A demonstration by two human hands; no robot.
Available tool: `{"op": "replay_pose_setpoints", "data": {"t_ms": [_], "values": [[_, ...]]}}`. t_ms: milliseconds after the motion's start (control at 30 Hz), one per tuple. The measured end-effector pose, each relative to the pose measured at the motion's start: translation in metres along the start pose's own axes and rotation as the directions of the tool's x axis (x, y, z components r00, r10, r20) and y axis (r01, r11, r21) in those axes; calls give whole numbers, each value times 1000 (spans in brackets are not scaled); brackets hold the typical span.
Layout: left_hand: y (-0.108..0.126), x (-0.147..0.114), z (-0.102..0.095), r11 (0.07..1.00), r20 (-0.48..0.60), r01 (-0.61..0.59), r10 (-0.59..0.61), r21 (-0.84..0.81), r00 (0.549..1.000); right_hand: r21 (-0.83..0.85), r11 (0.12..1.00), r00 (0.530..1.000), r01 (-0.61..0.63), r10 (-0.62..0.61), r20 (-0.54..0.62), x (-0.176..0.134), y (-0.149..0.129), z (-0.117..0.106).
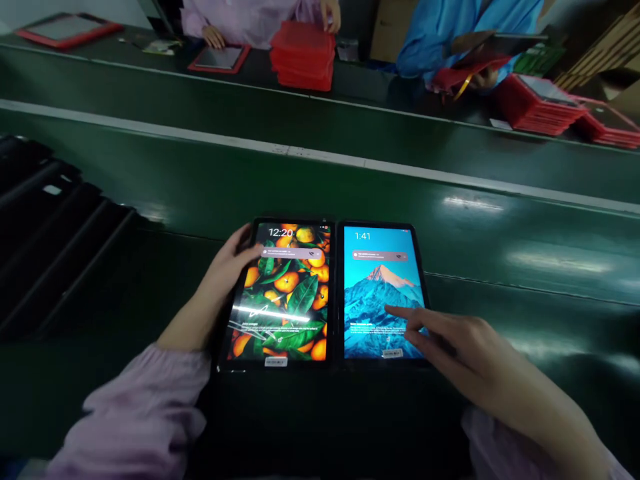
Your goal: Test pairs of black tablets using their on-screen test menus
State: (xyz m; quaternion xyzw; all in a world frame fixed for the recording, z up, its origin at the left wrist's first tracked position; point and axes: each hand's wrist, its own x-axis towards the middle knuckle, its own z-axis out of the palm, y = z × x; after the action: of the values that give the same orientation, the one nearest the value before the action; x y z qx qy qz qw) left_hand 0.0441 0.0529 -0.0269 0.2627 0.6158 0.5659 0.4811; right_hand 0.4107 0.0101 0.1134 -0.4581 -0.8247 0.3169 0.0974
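Two lit tablets lie side by side in front of me. The left tablet [285, 293] has a wallpaper of oranges and green leaves and reads 12:20. My left hand [227, 267] grips its left edge, thumb over the front and the other fingers mostly hidden along the side. On the right tablet [380, 287] is a blue mountain picture with the time 1:41. Above its lower screen my right hand [460, 343] reaches in, index finger stretched out and nothing held; whether the fingertip touches the glass I cannot tell. Each tablet bears a small white label at its bottom edge.
A stack of black tablets or cases [65, 227] stands at left. Across the green bench [250, 180], a metal strip runs sideways. Beyond it are a red stack of sleeves [303, 57], more red stacks [543, 103], and two people at work, one holding a tablet.
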Motion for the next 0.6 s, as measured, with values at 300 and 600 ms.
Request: {"op": "replay_pose_setpoints", "data": {"t_ms": [300,600], "values": [[11,-9,0,968,-40,-9,-1,-252,999,-112,977,947,-180,142,-287,31,42,8],[11,-69,-56,951,-4,207,-211,231,977,-73,994,997,-76,73,-31,-21,2,8]]}}
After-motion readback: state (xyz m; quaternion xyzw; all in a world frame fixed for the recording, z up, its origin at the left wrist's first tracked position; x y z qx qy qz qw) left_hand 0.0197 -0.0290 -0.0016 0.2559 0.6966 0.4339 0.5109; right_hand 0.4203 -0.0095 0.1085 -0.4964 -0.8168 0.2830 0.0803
